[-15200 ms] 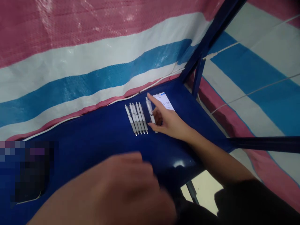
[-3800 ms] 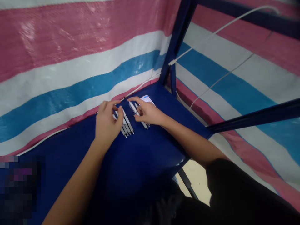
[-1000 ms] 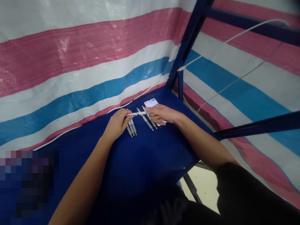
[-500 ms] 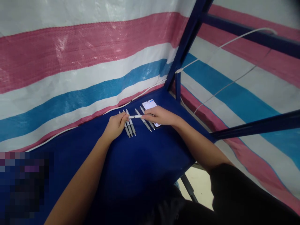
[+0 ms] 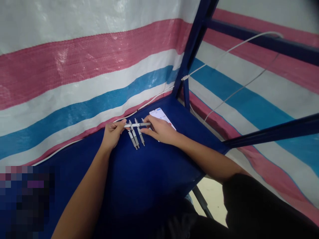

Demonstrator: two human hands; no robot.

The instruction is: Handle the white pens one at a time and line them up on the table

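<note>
A white and grey pen [image 5: 136,125] is held level above the table, its white end pinched between the fingers of my left hand [image 5: 112,134]. My right hand [image 5: 161,130] is at the pen's grey end, with thumb and fingers apart around it. Under the held pen, three similar pens [image 5: 136,139] lie side by side on the blue table [image 5: 144,176], points toward me. More pens by my right hand are mostly hidden by it. A lit phone [image 5: 159,114] lies behind that hand, which partly covers it.
A striped plastic sheet [image 5: 99,69] hangs behind the table, with a white cable [image 5: 149,104] along its foot. Blue metal frame posts [image 5: 186,56] stand at the right, where another white cable [image 5: 239,44] hangs in a loop. Pixelated blocks hide the lower left.
The held pen has shifted slightly left, and more of its grey end shows. My right thumb and fingers have spread from their grip on it. The view has turned a little.
</note>
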